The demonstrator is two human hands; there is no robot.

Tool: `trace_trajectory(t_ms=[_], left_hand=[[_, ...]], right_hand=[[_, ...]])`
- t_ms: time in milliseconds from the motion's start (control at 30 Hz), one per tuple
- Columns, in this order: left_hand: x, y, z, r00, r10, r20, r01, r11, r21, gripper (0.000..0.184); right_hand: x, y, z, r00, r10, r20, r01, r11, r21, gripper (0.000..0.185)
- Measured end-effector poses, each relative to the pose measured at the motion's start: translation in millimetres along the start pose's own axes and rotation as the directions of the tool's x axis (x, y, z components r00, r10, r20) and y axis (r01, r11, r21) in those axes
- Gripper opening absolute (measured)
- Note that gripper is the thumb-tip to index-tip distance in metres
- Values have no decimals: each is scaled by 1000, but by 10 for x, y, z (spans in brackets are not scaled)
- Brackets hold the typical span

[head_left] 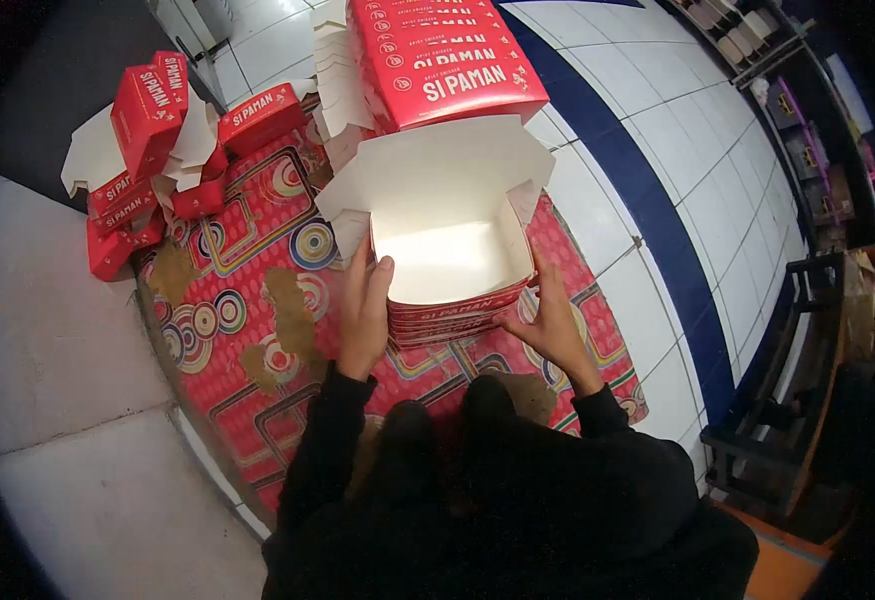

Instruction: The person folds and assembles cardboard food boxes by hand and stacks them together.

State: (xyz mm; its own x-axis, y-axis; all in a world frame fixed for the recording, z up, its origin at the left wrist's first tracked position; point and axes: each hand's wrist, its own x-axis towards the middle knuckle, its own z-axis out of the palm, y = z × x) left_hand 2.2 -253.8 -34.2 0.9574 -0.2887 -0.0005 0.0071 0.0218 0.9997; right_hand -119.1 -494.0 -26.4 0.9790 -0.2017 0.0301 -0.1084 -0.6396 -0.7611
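The left hand (364,312) and right hand (554,325) extend forward, flanking the nested cartons (452,255) on the patterned mat (382,378), fingers grasping their sides. Immediately beyond stands a red carton stack (457,75); loose boxes (147,125) lie leftward. Paperboard interiors are white, angular; the mat is worn.

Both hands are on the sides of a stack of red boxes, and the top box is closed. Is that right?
Not quite: the head view shows the top box open, its lid raised. The left hand and right hand are indeed on the sides of the stack.
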Motion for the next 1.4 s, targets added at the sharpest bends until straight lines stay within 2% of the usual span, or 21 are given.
trace_trajectory(t_ms=[67,200,267,367,500,600,700,767,900,1000,1067,1133,1200,1267,1300,1333,1367,1400], left_hand=[[3,28,-11,999,-6,34,7,1000,-12,58],[-4,87,16,999,-42,25,43,998,-44,58],[-10,86,18,999,-35,13,35,999,-32,58],[-4,80,14,999,-36,27,37,998,-42,57],[5,33,1,999,-40,14,40,999,-21,57],[16,30,4,1000,-9,20,10,1000,-28,57],[9,48,7,1000,-8,28,10,998,-65,57],[4,67,4,1000,-21,17,21,999,-35,57],[2,71,10,1000,-22,-1,22,1000,-22,57],[9,8,11,999,-30,16,31,998,-59,56],[-11,-2,3,996,-69,59,76,988,-138,55],[-122,-118,-15,1000,5,-4,-5,1000,23,54],[-309,-151,-70,985,119,-123,-115,993,41,46],[-453,-590,-418,977,132,-166,-128,991,39,37],[-368,-510,-561,972,153,-176,-144,988,62,37],[-260,-396,-706,917,64,-394,-59,998,24,34],[-150,-302,-860,808,-35,-588,15,999,-40,30],[45,-300,-1095,760,79,-645,-63,997,48,36]], right_hand=[[-2,9,7,997,-72,-13,72,997,4,114],[-11,95,50,997,-68,34,69,997,-38,116],[-19,112,92,997,-82,-4,80,984,-157,119],[-15,140,98,994,-109,-3,108,984,-140,120],[-60,183,70,997,-51,53,59,987,-148,120],[-92,267,131,997,-28,76,41,983,-179,115],[-105,305,202,999,-19,29,25,974,-227,111],[-106,316,216,997,-76,27,81,963,-258,107],[-92,319,217,995,-88,48,97,967,-237,107],[-126,359,241,995,-24,95,41,983,-180,101],[-162,552,332,996,-27,80,51,950,-309,101],[-192,596,338,992,-79,100,101,966,-236,98],[-210,662,287,980,-122,159,149,975,-168,97],[-251,817,236,954,3,299,19,997,-70,94],[-263,852,209,938,48,344,-44,999,-21,92],[-298,880,193,937,49,345,-60,998,21,91],[-334,913,180,937,50,345,-76,995,63,89],[-362,1008,187,936,68,346,-55,997,-49,87]])
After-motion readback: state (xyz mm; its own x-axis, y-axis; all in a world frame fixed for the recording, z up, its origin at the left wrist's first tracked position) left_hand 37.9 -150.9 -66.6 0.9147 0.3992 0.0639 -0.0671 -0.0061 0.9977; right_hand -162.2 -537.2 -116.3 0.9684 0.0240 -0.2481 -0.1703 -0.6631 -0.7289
